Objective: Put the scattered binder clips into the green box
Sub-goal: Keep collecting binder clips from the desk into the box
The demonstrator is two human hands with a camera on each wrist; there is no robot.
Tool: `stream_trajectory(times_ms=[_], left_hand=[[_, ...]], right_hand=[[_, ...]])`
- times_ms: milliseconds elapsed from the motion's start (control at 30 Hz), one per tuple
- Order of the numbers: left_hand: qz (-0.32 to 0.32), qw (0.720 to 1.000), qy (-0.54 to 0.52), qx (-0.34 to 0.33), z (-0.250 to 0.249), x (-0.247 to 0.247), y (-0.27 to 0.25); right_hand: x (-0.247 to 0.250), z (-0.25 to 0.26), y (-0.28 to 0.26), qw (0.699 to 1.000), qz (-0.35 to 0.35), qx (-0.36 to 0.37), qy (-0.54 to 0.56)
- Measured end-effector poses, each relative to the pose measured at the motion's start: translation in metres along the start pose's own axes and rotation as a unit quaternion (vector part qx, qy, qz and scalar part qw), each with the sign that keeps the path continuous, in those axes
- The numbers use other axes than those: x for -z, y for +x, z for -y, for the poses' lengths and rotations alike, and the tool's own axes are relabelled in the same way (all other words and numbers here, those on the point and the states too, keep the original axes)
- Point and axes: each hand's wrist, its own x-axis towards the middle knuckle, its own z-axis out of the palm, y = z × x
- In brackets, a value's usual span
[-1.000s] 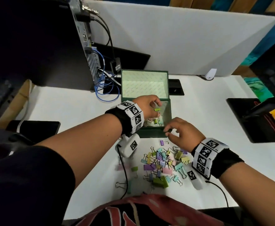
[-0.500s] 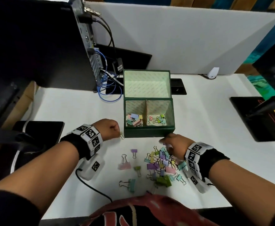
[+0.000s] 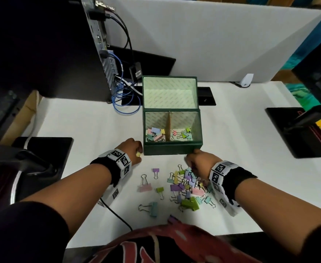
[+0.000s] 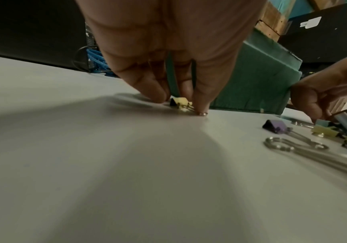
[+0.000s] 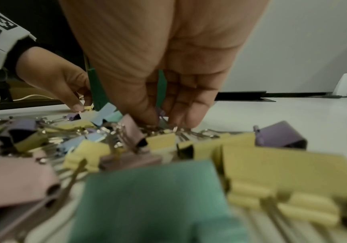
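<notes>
The green box (image 3: 172, 149) stands open on the white table, and both its compartments hold pastel binder clips. My left hand (image 3: 139, 151) is down on the table just left of the box's front corner. Its thumb and fingers (image 4: 200, 105) pinch a small yellow clip (image 4: 181, 102). My right hand (image 3: 192, 164) reaches down into the pile of clips (image 3: 186, 186) in front of the box. Its fingertips (image 5: 189, 121) close on the wire handles of a clip there. Loose pink (image 3: 145, 187), purple (image 3: 155, 170) and teal (image 3: 153, 208) clips lie left of the pile.
The box's open lid (image 3: 169, 92) lies behind it. A computer tower (image 3: 98, 44) with blue cables (image 3: 121, 95) stands at the back left, before a white partition (image 3: 212, 35). Black pads lie at the left (image 3: 41, 158) and right (image 3: 288, 130). A wrist cable (image 3: 116, 215) trails toward me.
My left hand came out of the box and dropped to the table at its left, onto the yellow clip. My right hand sank into the pile.
</notes>
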Motion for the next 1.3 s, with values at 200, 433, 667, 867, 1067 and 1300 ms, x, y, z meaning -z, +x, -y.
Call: stream_trajectory(times_ms=[200, 433, 667, 867, 1067, 1300], left_hand=[[0.004, 0.999, -0.044, -0.019, 0.003, -0.001, -0.006], [0.009, 0.993, -0.118, -0.001, 0.007, -0.005, -0.007], [0.052, 0.992, -0.116, -0.027, 0.007, -0.004, -0.014], [0.078, 0.982, -0.165, -0.036, -0.013, 0.001, -0.020], [0.122, 0.987, -0.022, -0.101, -0.030, 0.000, -0.024], [0.133, 0.976, 0.086, -0.147, -0.036, -0.008, -0.025]], right_hand=[[0.001, -0.008, -0.005, 0.999, -0.030, 0.017, 0.036], [0.022, -0.037, -0.021, 0.985, -0.055, -0.088, 0.138], [0.021, -0.052, -0.028, 0.964, -0.027, -0.109, 0.240], [0.015, -0.011, -0.021, 0.995, 0.046, -0.007, 0.087], [0.005, 0.010, -0.008, 0.995, 0.054, 0.042, -0.070], [-0.001, 0.008, -0.007, 0.997, 0.024, 0.059, -0.047]])
